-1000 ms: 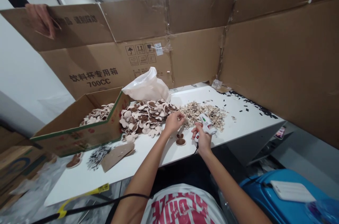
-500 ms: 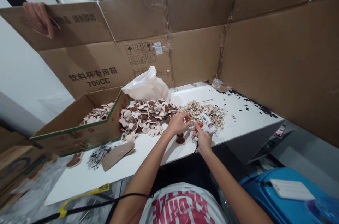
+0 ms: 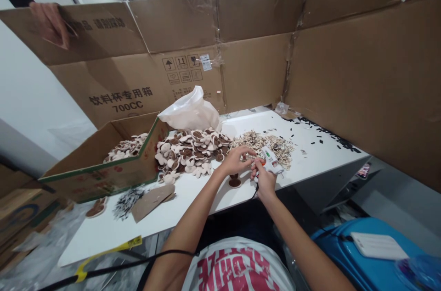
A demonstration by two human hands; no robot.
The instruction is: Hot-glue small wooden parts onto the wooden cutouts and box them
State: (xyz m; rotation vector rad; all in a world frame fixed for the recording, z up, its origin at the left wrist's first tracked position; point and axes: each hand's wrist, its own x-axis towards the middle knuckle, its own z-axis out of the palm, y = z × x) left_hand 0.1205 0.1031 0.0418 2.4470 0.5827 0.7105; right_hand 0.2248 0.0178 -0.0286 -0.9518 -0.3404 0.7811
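Observation:
My right hand (image 3: pixel 265 179) is wrapped around a white hot glue gun (image 3: pixel 271 160) with an orange part, held just above the near edge of the table. Beside its orange part is my left hand (image 3: pixel 237 160), fingers curled with the tips close together; whatever they may pinch is too small to make out. Below my left hand lies a brown, rabbit-shaped felt piece (image 3: pixel 234 182) with a pale rim, its ears partly covered by the hand. Behind both hands spreads a pile of short cream cord pieces (image 3: pixel 280 146).
A heap of brown and cream felt shapes (image 3: pixel 188 153) lies left, beside an open carton (image 3: pixel 103 176). Small black pieces (image 3: pixel 320 135) are scattered at right. Cardboard walls (image 3: pixel 255 66) enclose the back; another person's hand (image 3: pixel 51 25) rests on the top edge. A cable (image 3: pixel 138 261) crosses low.
My left hand has shifted slightly right, its fingers now reaching closer to the glue gun and covering more of the rabbit piece's ears. The glue gun has moved very little.

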